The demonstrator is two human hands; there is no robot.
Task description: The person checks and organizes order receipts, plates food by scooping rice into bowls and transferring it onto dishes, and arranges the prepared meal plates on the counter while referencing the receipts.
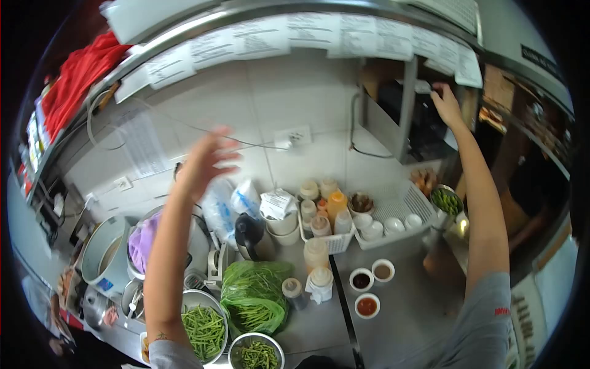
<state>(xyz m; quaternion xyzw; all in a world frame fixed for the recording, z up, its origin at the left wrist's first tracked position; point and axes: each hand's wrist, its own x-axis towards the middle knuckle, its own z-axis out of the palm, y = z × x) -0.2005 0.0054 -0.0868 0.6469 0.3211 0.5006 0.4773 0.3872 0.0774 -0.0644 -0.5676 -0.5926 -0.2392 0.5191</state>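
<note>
My left hand [209, 161] is raised in front of the tiled wall, smeared by motion, its fingers apart with nothing in them. High on the right, my right hand [447, 106] reaches up under the shelf with its fingers curled together. A small pale item [423, 87] lies at its fingertips; I cannot make out what it is. Behind that hand is a dark appliance or box [399, 104]. Overhead, a row of printed paper slips [313, 35] hangs along the shelf edge. Below on the counter [399, 332] stand three small cups of sauce [367, 305].
Green beans fill a metal bowl [203, 332], a smaller bowl [257, 355] and a green plastic bag [255, 295]. Squeeze bottles [337, 206] crowd a white basket [335, 246]. Another white basket [396, 206] holds small cups. A dark pitcher [249, 234] stands left; other people show at both sides.
</note>
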